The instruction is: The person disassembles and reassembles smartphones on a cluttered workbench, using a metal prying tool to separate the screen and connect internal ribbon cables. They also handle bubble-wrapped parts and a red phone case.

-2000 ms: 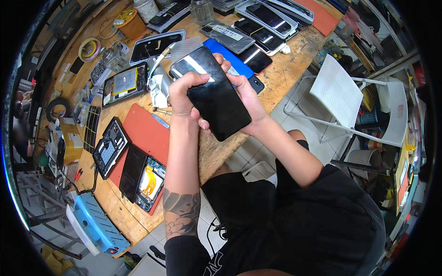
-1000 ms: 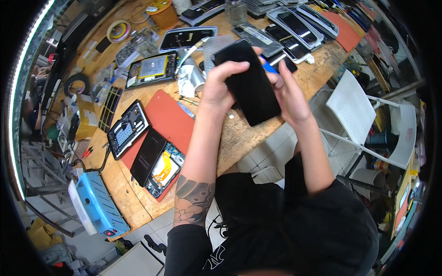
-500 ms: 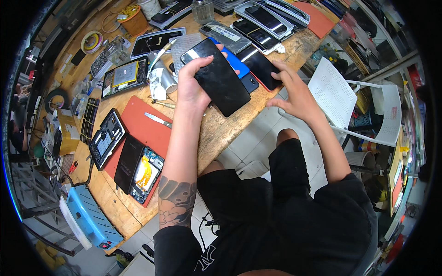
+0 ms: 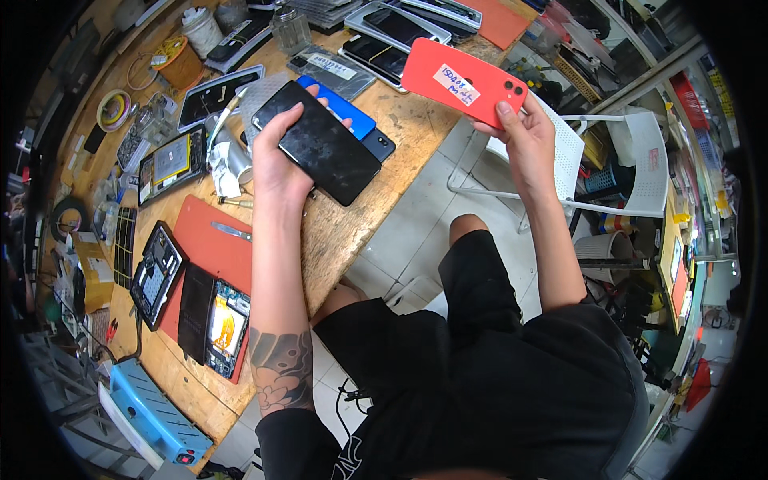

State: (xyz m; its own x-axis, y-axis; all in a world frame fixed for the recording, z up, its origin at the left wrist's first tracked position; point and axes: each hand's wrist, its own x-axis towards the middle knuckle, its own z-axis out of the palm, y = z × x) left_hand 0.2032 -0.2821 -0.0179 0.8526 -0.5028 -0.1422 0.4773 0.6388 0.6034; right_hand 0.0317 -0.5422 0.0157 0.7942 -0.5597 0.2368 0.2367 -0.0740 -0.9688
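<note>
My left hand [image 4: 286, 152] is closed around a black smartphone [image 4: 328, 144], its glossy dark face turned up, above the wooden table [image 4: 340, 248]. Beside and partly under that phone lie a blue phone [image 4: 352, 116] and the dark end of another phone [image 4: 379, 145] with a camera. Raised past the table's right edge, my right hand [image 4: 524, 132] grips a red smartphone [image 4: 436, 66] by its camera end. The red back faces up and bears a white handwritten label [image 4: 458, 84].
Opened phones [image 4: 214, 320] and a blade [image 4: 232, 231] rest on a red mat [image 4: 200, 212]. A blue device [image 4: 160, 404] stands at the near left. More phones in trays [image 4: 396, 28] lie at the back. A white chair [image 4: 640, 164] stands to the right.
My right hand has picked the red phone up off the table, raised it and turned its back upward. My left hand still holds the black phone. The whole view has shifted slightly.
</note>
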